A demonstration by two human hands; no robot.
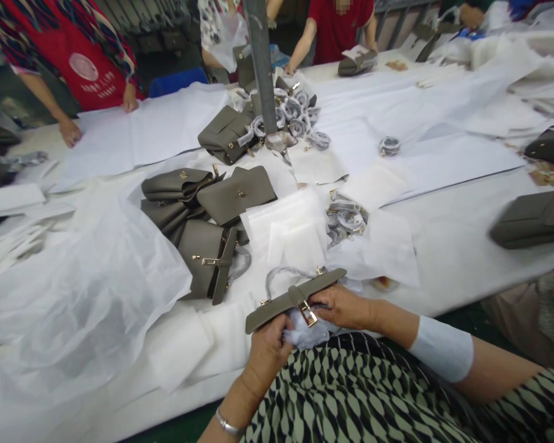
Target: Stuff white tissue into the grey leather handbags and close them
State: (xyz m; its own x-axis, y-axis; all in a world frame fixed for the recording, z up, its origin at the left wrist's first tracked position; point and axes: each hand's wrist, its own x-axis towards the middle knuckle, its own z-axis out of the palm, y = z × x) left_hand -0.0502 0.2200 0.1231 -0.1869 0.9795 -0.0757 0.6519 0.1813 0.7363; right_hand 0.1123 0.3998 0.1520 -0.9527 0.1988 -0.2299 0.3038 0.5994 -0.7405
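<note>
An olive-grey handbag (277,305) with a gold clasp and a wrapped handle is at the table's near edge, in front of my body. My left hand (270,338) grips it from below on the left, fingers curled under the flap. On the other side my right hand (344,306) has its fingers closed at the flap beside the clasp. Crumpled pale wrapping (305,329) bulges out below the flap between both hands. Another handbag (203,258) stands just to the left, its clasp facing me.
Several more bags (237,194) lie beyond, near a metal post (262,67). White paper sheets (300,231) and wrapped straps (346,218) are in the middle. Thin white sheeting (96,289) covers the left side. People work across the table; one wears a red apron (90,67).
</note>
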